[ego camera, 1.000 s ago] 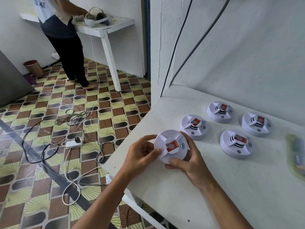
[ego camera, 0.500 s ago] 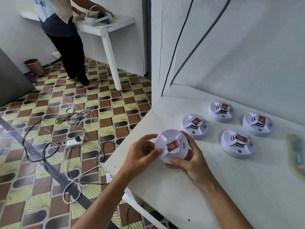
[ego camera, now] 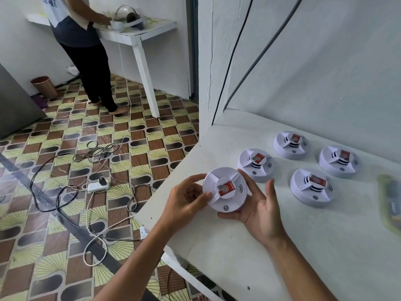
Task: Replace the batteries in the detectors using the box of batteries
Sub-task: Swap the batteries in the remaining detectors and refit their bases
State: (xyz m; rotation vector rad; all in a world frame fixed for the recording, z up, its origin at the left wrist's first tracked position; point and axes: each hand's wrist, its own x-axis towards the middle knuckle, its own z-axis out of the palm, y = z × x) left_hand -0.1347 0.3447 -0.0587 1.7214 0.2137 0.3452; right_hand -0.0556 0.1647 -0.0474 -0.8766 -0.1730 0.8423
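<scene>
White plastic: held detector, round shell, red label on the raised centre hub, probably light, rigid and a bit slick.
Place: lifted just above the near left corner of the bench, face up toward the camera.
Left grip: left hand curled on the left rim, fingertips pinching the edge.
Right grip: right hand cupped beneath and round the right side, fingers spread wide, thumb near the lower rim.
Handling: best taken by the rim from both sides, likely twisted to part base from cover; ribs and hub look thin, so no squeezing there.
Others: four more detectors resting on the bench, farther right.
Batteries: blurred greenish pack at the far right edge, possibly the box; contents cannot be told.
Progress: early, no cover off yet.
</scene>
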